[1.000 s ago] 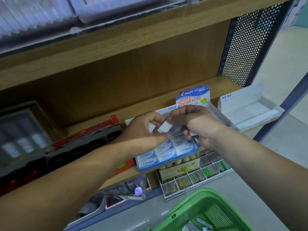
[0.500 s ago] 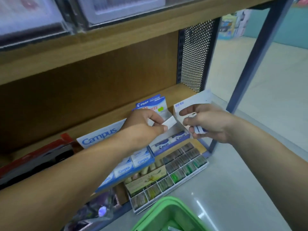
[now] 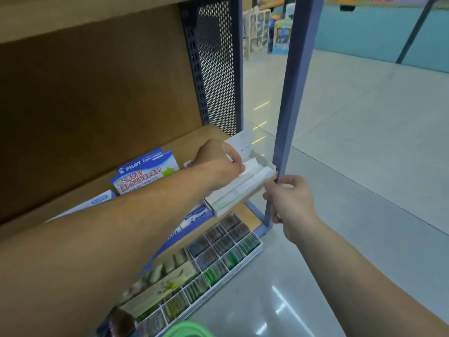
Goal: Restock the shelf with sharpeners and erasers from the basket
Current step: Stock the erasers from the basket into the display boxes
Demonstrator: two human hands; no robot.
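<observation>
At the right end of the wooden shelf stands an open white display box with rows of white erasers in it. My left hand reaches over this box, its fingertips pinching a white eraser down among the rows. My right hand is at the box's front right corner, thumb and forefinger pinching that corner and the other fingers curled; the palm is hidden. Only a sliver of the green basket shows at the bottom edge.
A blue Pilot eraser box and a Campus box stand left of the white box. A divided tray of small coloured items sits on the level below. A blue-grey post rises against my right hand, with a perforated panel behind.
Both hands moved right, from the Campus and Pilot boxes to the white box at the shelf's end. My left hand brought the white eraser down into it, and my right hand reached the box's corner.
</observation>
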